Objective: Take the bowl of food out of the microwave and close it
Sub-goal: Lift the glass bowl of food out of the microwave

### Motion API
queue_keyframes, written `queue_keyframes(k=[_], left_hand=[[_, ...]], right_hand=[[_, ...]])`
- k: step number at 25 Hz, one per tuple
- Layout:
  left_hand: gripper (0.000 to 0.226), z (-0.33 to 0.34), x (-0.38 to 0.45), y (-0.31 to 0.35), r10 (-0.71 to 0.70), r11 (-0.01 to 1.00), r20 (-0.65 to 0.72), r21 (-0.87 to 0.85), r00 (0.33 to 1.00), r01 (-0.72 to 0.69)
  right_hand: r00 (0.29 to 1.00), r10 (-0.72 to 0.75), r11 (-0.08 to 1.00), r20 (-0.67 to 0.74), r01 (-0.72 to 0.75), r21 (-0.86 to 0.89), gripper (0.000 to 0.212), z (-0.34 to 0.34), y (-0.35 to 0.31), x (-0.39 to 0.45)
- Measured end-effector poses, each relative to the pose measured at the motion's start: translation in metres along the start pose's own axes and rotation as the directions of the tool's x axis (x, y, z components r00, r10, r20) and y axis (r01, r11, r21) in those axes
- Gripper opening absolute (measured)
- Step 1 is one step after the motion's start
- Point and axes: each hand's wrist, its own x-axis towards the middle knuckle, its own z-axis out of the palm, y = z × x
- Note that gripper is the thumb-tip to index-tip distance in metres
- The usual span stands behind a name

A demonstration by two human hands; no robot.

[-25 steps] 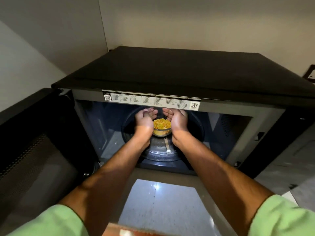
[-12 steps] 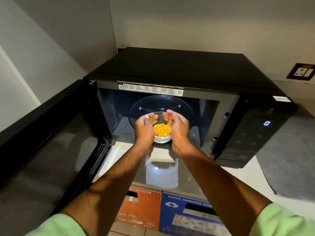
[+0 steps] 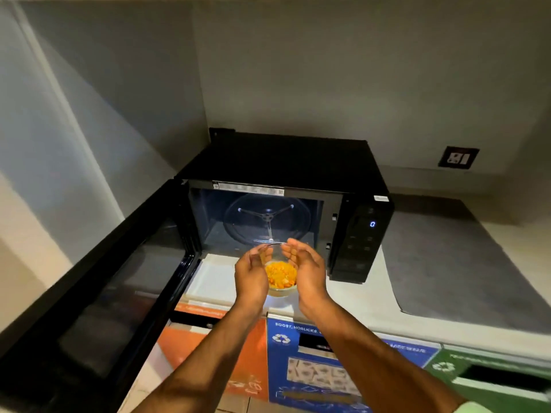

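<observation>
A small clear glass bowl [image 3: 280, 274] of orange-yellow food is held between my left hand [image 3: 251, 271] and my right hand [image 3: 307, 269], in front of the black microwave [image 3: 292, 162] and above the counter's front edge. Both hands cup its sides. The microwave door [image 3: 98, 302] stands swung wide open to the left. Inside the cavity the glass turntable [image 3: 265, 219] lies bare.
The microwave's control panel [image 3: 362, 234] with a lit blue digit is on its right. A grey mat [image 3: 453, 263] covers the white counter [image 3: 351, 308] to the right. Orange, blue and green recycling bins [image 3: 316, 368] stand below. A wall socket [image 3: 458, 158] sits at the back right.
Both hands have drawn the bowl out of the microwave cavity toward me, to above the counter edge. The view has pulled back and the turntable is now bare.
</observation>
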Motion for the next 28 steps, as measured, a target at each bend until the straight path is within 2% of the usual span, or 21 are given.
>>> queue_keyframes(k=[5,14,23,28], left_hand=[[0.036,0.0,-0.041,0.008,0.023,1.0,0.049,-0.02,0.999,-0.022],[0.038,0.039,-0.08,0.012,0.042,0.999,0.257,0.02,0.966,-0.048],[0.038,0.141,-0.102,-0.007,0.001,0.999,0.349,0.03,0.937,-0.012],[0.033,0.221,-0.111,-0.019,-0.039,0.998,0.36,0.054,0.932,0.021]], right_hand=[[0.998,-0.06,0.998,0.0,0.06,0.015,0.03,-0.021,-0.022,-0.04],[0.987,-0.082,0.994,-0.139,0.092,0.065,0.031,-0.079,-0.038,-0.056],[0.964,-0.119,0.989,-0.238,0.136,0.057,0.027,-0.174,-0.059,-0.026],[0.952,-0.057,0.996,-0.301,0.075,0.05,0.024,-0.243,-0.078,0.01]])
